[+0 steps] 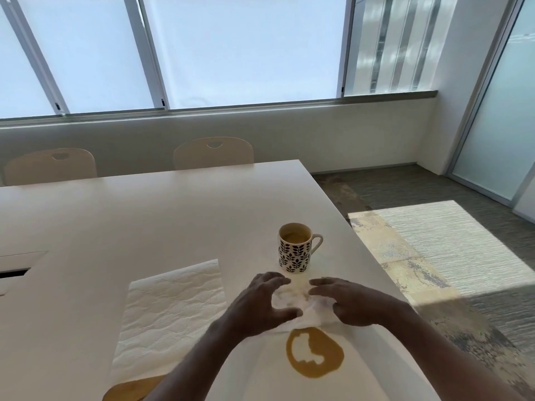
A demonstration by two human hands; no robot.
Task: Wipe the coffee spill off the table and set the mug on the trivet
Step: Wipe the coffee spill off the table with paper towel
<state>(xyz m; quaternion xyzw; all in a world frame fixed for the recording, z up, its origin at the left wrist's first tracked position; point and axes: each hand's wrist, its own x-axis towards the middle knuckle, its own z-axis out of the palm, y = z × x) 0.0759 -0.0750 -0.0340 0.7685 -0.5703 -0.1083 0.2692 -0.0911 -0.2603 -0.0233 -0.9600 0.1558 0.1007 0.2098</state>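
Note:
A brown coffee spill (333, 355) pools on the white table (144, 215) near its front edge. Just beyond it lies a crumpled white paper towel (292, 298). My left hand (257, 306) and my right hand (351, 302) bunch it from either side with curled fingers. A white mug (295, 256) with a dark leaf pattern stands upright behind the hands, coffee inside, handle to the right. A brown trivet (130, 390) shows at the bottom left, partly hidden by my left forearm and a towel sheet.
A flat sheet of paper towel (170, 314) lies left of my hands, its near edge over the trivet. The table's right edge runs close past the mug. Two chairs (214, 153) stand at the far side. A cable slot (14, 273) sits at the left.

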